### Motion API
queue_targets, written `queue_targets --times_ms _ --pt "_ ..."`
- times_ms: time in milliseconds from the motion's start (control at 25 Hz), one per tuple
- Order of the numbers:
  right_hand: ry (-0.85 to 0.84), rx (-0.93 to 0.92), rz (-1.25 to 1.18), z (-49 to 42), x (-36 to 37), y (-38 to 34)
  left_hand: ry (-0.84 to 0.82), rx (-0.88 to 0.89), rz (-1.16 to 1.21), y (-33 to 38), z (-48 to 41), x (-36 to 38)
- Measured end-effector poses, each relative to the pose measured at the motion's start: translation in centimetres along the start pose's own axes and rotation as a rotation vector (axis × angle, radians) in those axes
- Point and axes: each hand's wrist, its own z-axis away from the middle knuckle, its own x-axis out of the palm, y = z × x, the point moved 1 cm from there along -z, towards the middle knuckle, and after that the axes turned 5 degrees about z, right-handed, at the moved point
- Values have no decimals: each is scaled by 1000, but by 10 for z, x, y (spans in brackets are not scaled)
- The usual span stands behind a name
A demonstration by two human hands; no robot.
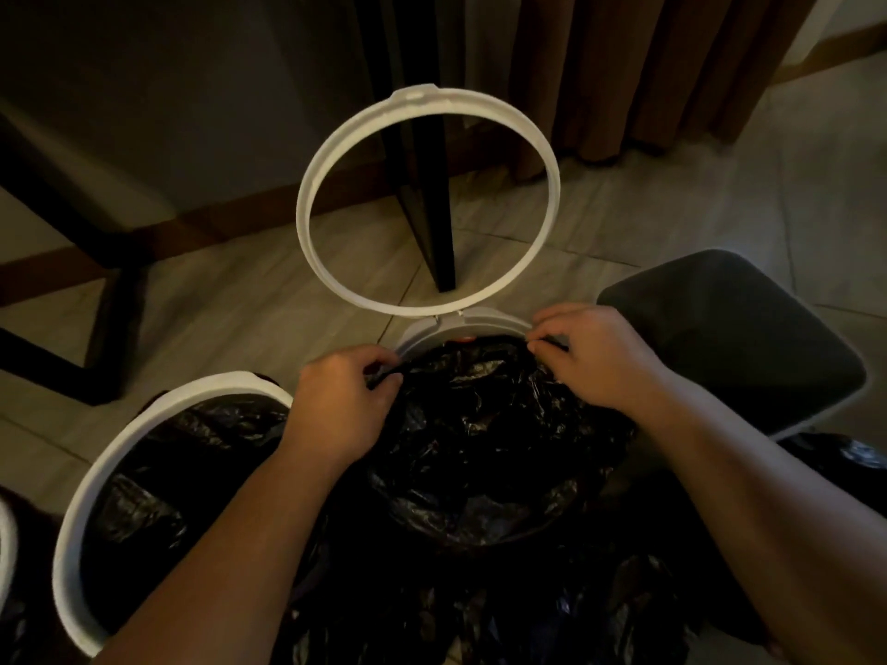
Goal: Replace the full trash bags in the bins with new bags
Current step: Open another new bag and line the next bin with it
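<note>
While my left hand [343, 398] pinches the edge of the black trash bag [480, 424] at the left of the rim, my right hand [595, 355] pinches the same edge on the right, fingers curled over the thin plastic. Glossy and crinkled, the bag sags inside the round white bin [485, 324] straight before me. The bin's white ring [303, 199] stands hinged upright behind it. A second white bin [96, 477], lined in black, sits just to the left.
</note>
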Motion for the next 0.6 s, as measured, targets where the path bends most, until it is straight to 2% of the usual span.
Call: queue_targets --times_ms 280,400,520,600 --pt "4 257 -157 -30 14 0 12 88 -62 -12 -14 7" --pt "-48 331 -272 -44 16 1 64 6 25 -17 -26 8" --pt "-135 520 -506 -58 18 5 -10 -103 162 -29 -45 12" --pt "-163 665 -634 -66 22 8 -67 -240 326 -35 -54 15"
